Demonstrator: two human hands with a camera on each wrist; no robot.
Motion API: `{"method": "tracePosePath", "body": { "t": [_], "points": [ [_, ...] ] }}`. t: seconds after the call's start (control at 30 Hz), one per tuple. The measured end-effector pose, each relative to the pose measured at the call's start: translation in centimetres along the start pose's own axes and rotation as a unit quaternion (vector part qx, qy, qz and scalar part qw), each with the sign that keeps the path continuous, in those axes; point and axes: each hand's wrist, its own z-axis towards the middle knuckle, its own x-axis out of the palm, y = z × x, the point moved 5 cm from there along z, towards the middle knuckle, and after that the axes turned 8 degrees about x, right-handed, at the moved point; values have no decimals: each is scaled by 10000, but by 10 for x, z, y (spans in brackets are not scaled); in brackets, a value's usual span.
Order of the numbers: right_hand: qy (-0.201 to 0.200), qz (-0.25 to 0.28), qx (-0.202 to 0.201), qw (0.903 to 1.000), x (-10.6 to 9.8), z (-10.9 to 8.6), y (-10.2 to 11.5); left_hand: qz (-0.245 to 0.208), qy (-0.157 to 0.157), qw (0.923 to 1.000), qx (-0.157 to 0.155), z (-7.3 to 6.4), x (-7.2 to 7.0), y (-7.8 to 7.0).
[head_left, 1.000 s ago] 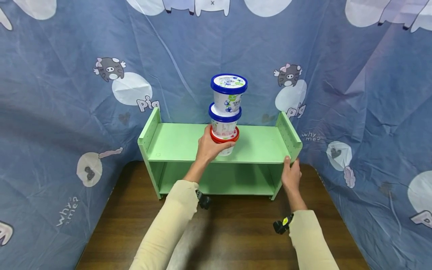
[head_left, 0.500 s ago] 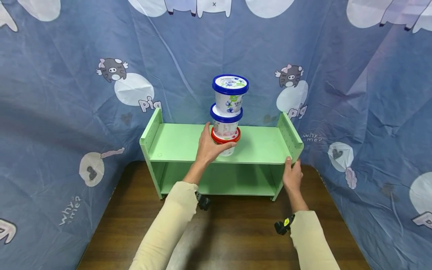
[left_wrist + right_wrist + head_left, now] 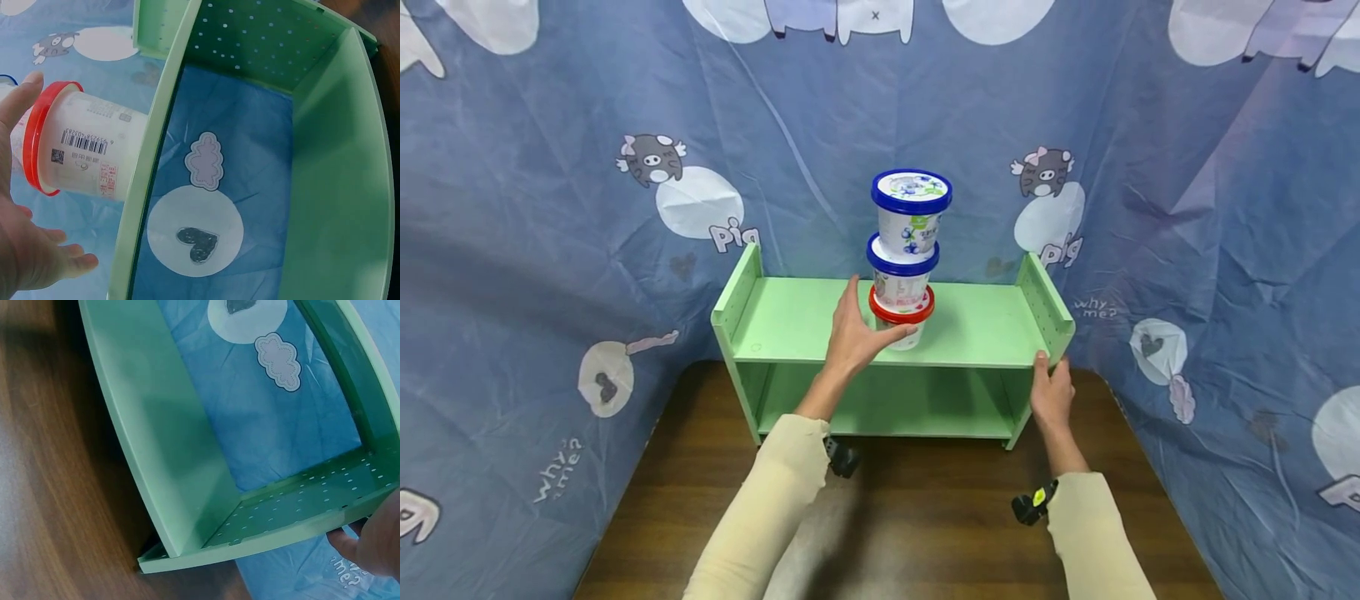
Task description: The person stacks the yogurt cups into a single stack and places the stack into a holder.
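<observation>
Three white tubs stand stacked on the upper board of a green two-tier shelf (image 3: 790, 321). The top tub (image 3: 910, 229) and the middle tub (image 3: 901, 287) have blue lids. A red-lidded tub (image 3: 94, 147) forms the base; its barcode shows in the left wrist view. Beside this lowest tub is my left hand (image 3: 853, 337), thumb and fingers spread apart. The thumb passes in front of the tub; whether it touches cannot be told. My right hand (image 3: 1051, 393) grips the shelf's right side panel (image 3: 1047, 308), thumb on the inner side and fingers outside.
The shelf stands on a brown wood-grain table (image 3: 925, 517). A blue cloth (image 3: 805, 108) with pig prints hangs behind and along both sides. The shelf's left side panel (image 3: 737, 287) rises above the upper board. Below lies a lower board (image 3: 887, 408).
My left hand has loosened from the red-lidded tub, its fingers moving left and spreading. The stack stays in place on the shelf. My right hand keeps its grip on the side panel.
</observation>
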Motion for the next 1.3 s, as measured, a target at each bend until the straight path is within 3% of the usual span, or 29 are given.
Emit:
{"method": "tracePosePath", "body": {
  "t": [0.73,1.07,1.3],
  "points": [
    [372,-316,-48,9988,-10,-2,6,225,-200,9991,291,-23,-24,10],
    [329,-88,-573,9978,-13,-14,18,189,-277,9987,385,-33,-30,13],
    [123,-157,-1081,9939,-17,-26,23,440,-501,9953,708,-42,-38,11]
  ]
}}
